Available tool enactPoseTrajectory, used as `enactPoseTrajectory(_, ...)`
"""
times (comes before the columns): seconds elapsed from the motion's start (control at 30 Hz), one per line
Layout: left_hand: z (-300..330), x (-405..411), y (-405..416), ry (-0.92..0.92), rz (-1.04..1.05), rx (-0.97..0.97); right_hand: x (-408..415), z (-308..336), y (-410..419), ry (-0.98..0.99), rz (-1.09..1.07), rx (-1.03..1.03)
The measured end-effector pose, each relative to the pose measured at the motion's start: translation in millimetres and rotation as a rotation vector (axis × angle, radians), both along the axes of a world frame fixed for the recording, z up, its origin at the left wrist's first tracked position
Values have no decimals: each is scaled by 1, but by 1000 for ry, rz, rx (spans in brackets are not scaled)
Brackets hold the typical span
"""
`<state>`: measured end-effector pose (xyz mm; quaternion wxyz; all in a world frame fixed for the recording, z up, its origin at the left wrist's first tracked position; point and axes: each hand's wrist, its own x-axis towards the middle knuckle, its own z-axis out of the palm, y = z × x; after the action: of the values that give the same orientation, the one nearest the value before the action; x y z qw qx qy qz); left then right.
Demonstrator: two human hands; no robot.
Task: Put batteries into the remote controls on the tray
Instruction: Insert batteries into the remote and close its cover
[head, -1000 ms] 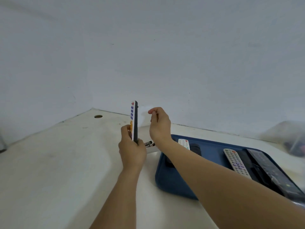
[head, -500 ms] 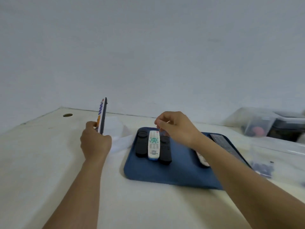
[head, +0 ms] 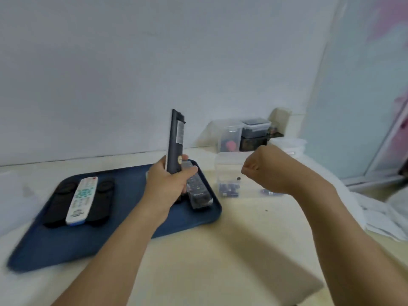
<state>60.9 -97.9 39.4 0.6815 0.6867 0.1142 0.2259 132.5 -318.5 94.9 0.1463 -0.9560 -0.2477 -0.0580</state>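
Observation:
My left hand (head: pixel 167 182) grips a dark remote (head: pixel 175 140) upright above the blue tray (head: pixel 123 230), its back with a label turned toward me. My right hand (head: pixel 265 168) hovers as a closed fist to the right, over a clear box (head: pixel 228 173) holding several batteries (head: pixel 229 188); whether the fist holds anything is hidden. On the tray's left lie a white remote (head: pixel 82 199) between two black remotes (head: pixel 59 202) (head: pixel 100 202). Another black remote (head: pixel 197 188) lies at the tray's right, behind my left hand.
Clear plastic containers (head: pixel 229 135) and a dark box (head: pixel 254 133) stand against the wall at the back right. White papers (head: pixel 375 217) lie at the table's right edge. A small dark object (head: pixel 270 192) rests under my right wrist.
The view has swung right. My left hand carried the upright remote over the tray and turned its back to me. My right hand moved right to the battery box and closed into a fist.

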Motion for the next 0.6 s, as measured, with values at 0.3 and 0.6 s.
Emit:
enactPoseTrajectory(0.3, -23, 35, -60, 5, -22, 8, 36, -26, -53, 83, -41, 114)
enactPoseTrajectory(0.6, -22, 26, -55, -34, 59, 234, 19, -40, -72, 80, 108, 351)
